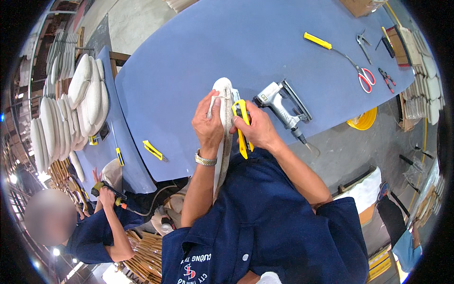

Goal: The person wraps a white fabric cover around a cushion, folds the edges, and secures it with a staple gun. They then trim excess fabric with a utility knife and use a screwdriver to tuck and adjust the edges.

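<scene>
A long, pale upholstered pad (222, 87) stands on its edge in front of my body, its rounded end over the table. My left hand (208, 125) is closed on its left side, thumb and fingers pinching a flap of white fabric near the top. In my right hand (257, 128) is a yellow utility knife (243, 135), gripped with the metal end pointing away from me along the pad's seam. My fingers cover part of the knife, and the blade's exact contact with the pad cannot be made out.
A silver staple gun (283, 104) with a hose lies right of my hand. Another yellow cutter (152, 150) lies left. Farther right are red-handled scissors (366, 79), a yellow-handled tool (318, 40) and pliers (387, 79). Pads (90, 94) are stacked left; a co-worker (104, 222) holds a staple gun.
</scene>
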A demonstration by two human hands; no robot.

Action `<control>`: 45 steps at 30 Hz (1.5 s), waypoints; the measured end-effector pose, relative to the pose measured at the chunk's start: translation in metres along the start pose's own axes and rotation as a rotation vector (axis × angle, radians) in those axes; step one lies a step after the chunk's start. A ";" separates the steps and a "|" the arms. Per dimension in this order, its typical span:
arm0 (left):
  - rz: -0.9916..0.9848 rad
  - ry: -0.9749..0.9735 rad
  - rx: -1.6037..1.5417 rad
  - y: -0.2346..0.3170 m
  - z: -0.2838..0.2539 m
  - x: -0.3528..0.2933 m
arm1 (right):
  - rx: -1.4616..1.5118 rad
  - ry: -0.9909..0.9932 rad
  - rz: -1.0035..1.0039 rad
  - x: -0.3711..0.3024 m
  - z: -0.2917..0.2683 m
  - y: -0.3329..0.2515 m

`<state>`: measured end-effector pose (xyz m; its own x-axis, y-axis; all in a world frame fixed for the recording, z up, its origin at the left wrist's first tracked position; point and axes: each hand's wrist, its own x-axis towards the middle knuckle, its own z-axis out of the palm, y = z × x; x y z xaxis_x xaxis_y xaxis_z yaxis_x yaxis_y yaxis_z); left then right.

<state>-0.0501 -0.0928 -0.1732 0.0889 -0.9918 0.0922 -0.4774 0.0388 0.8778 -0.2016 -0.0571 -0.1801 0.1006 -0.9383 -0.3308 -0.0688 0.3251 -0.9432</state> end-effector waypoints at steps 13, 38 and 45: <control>-0.167 -0.007 -0.193 -0.004 -0.005 0.009 | -0.059 -0.022 -0.057 0.007 0.021 -0.002; -0.214 0.104 -0.314 -0.022 -0.024 0.025 | -0.188 0.018 -0.045 0.030 0.046 -0.029; -0.146 0.082 -0.289 -0.025 -0.019 0.025 | -0.217 -0.073 0.010 0.030 0.032 -0.041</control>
<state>-0.0192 -0.1163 -0.1834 0.2141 -0.9767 -0.0171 -0.1873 -0.0583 0.9806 -0.1635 -0.0950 -0.1523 0.1697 -0.9218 -0.3486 -0.2807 0.2939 -0.9137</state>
